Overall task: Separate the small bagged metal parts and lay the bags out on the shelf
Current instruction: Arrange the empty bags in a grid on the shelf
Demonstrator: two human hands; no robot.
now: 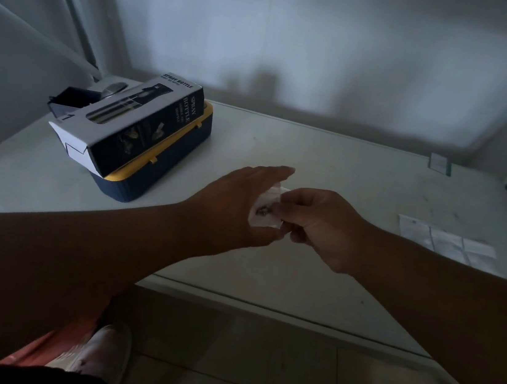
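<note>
Nearest, two forearms reaching in over the front edge of the shelf (314,283). Between them, above mid-shelf, a clump of small clear bags (265,210) with dark metal parts inside, long axis running roughly near to far. Left hand (237,204) backing the clump from the left, fingers (280,172) stretched out almost straight behind it; thumb hidden. Right hand (315,224) just to the right, fingers (279,209) curled and pinching the clump's right edge: probably peeling one bag off rightward. Farther right, a row of flat bags (447,241) already laid out, nearer the right hand. Far left, a spray bottle box (138,125) atop a blue-and-yellow case (164,173).
</note>
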